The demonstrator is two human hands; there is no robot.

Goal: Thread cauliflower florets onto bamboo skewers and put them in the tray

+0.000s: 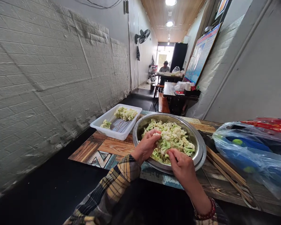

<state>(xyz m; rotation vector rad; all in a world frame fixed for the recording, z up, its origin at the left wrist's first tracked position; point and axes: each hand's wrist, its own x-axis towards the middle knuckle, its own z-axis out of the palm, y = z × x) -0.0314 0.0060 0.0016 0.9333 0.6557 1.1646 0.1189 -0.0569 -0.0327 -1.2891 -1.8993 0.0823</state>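
Observation:
Over a large steel bowl (pixel 202 147) heaped with cauliflower florets (pixel 175 132), my left hand (pixel 148 144) is closed, with a cauliflower floret (pixel 157 134) at its fingertips. My right hand (pixel 182 165) is closed too, thumb against curled fingers, above the bowl's near rim. What it pinches, if anything, is hidden by the fingers. A green-stemmed floret lies between the two hands. To the left of the bowl stands a white plastic tray (pixel 117 135) holding florets on thin skewers (pixel 121 124). A bundle of bamboo skewers (pixel 227 168) lies right of the bowl.
Clear plastic bags (pixel 255 156) with blue and green contents crowd the right of the patterned wooden table (pixel 114 146). A brick-patterned wall (pixel 61 68) runs along the left. Further back are another table (pixel 170 89), a bench (pixel 163 103) and a seated person (pixel 165 68).

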